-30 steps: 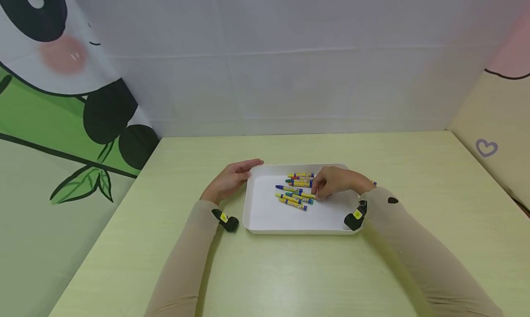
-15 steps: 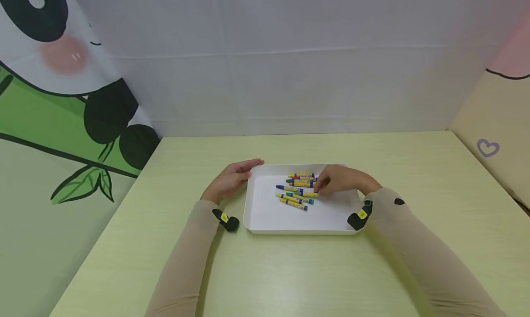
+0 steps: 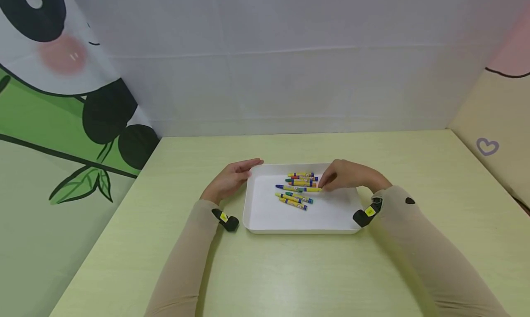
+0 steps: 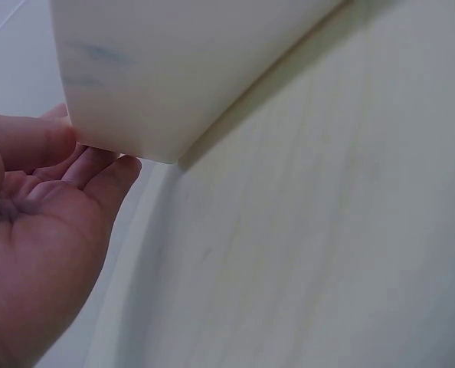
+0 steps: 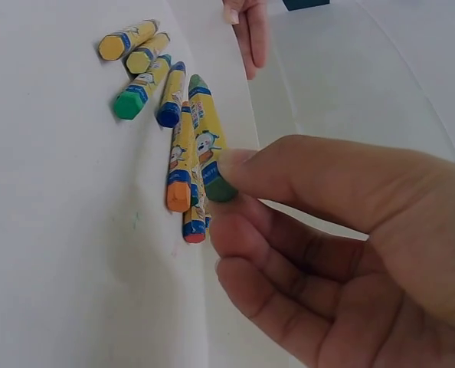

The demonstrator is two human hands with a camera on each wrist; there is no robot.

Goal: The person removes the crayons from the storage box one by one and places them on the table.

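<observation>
head: i see the right hand [image 3: 348,175] has just shifted a green crayon [image 3: 310,189] away from the nearer crayons [image 3: 293,204] in the white tray [image 3: 273,220], seemingly singling it out. left wrist: the left hand [image 4: 44,222] pinches the tray's corner. right wrist: thumb and finger pinch the crayon's end.

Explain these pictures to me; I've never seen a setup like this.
There is no robot here: the work is done by a person's two bare hands. The wide picture comes from a camera worn on the head, looking forward and down; the other two come from cameras worn on the wrists. A white tray stands on the table, with crayons lying in it. The left hand touches the tray's far left corner. The right hand pinches a dark green crayon by one end, seen close up from the right wrist.
</observation>
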